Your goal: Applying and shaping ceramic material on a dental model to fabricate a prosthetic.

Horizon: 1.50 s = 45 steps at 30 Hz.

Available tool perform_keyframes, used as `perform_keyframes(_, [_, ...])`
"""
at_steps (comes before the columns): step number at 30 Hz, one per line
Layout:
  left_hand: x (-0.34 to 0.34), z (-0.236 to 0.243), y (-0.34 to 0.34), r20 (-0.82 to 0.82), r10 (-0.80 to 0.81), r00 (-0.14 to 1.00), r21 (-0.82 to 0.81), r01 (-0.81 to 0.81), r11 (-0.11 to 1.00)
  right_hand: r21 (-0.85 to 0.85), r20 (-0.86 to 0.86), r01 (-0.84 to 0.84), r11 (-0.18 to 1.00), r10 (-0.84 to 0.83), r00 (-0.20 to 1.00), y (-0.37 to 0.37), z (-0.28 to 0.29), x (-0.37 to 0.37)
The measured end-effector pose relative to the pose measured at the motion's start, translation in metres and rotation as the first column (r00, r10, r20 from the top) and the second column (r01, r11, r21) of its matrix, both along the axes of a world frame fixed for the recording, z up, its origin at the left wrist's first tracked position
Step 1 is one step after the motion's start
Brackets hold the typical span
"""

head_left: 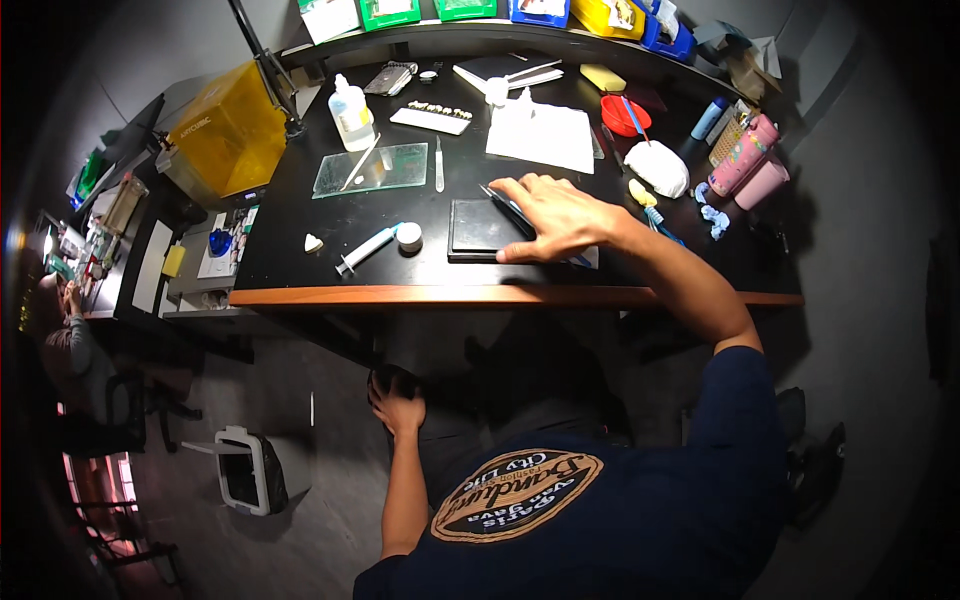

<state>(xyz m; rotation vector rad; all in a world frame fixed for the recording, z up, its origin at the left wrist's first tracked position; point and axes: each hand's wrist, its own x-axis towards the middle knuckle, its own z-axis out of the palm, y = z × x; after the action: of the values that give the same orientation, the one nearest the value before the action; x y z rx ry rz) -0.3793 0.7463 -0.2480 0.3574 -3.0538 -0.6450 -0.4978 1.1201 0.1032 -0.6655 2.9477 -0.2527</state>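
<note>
My right hand (565,215) reaches over the desk, palm down, thumb and fingers apart. It covers the right part of a flat black rectangular case (475,228), with the thumb at the case's near edge. A slim dark pen-like tool (510,208) slants beneath the fingers; I cannot tell whether they touch it. Below the desk edge, my left hand (398,405) rests with spread fingers on a dark shape by my leg, holding nothing visible. Left of the case are a small round jar (409,237), a syringe (368,250) and a small whitish piece (313,243).
A glass plate (410,170), a clear bottle (351,115), a tooth-shade-like strip (432,118) and white paper (545,140) lie farther back. At the right are a red bowl (622,118), a white lump (657,168) and pink bottles (748,155). A bin (243,470) stands on the floor.
</note>
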Motion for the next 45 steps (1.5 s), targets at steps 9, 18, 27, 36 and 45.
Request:
perform_keyframes(9, [0.01, 0.009, -0.004, -0.012, 0.007, 1.0, 0.064, -0.006, 0.998, -0.022, -0.018, 0.034, 0.999, -0.035, 0.999, -0.003, -0.022, 0.012])
perform_keyframes(18, [0.008, 0.005, -0.006, -0.014, -0.001, 1.0, 0.076, 0.002, 0.997, -0.007, -0.059, 0.067, 0.998, -0.068, 0.996, -0.003, -0.017, 0.003])
perform_keyframes(27, [0.008, -0.001, -0.01, -0.022, -0.006, 1.0, 0.048, 0.007, 0.999, -0.027, -0.036, 0.161, 0.987, -0.162, 0.986, 0.003, -0.015, -0.015])
perform_keyframes(36, [0.008, 0.001, -0.007, 0.006, -0.002, 1.0, 0.05, 0.002, 0.999, -0.024, -0.058, 0.181, 0.983, -0.182, 0.982, 0.016, -0.021, -0.038])
perform_keyframes(45, [-0.004, 0.029, -0.041, -0.264, 0.042, 0.964, 0.438, 0.081, 0.895, -0.065, -0.154, 0.075, 0.995, -0.084, 0.985, 0.028, -0.018, -0.027])
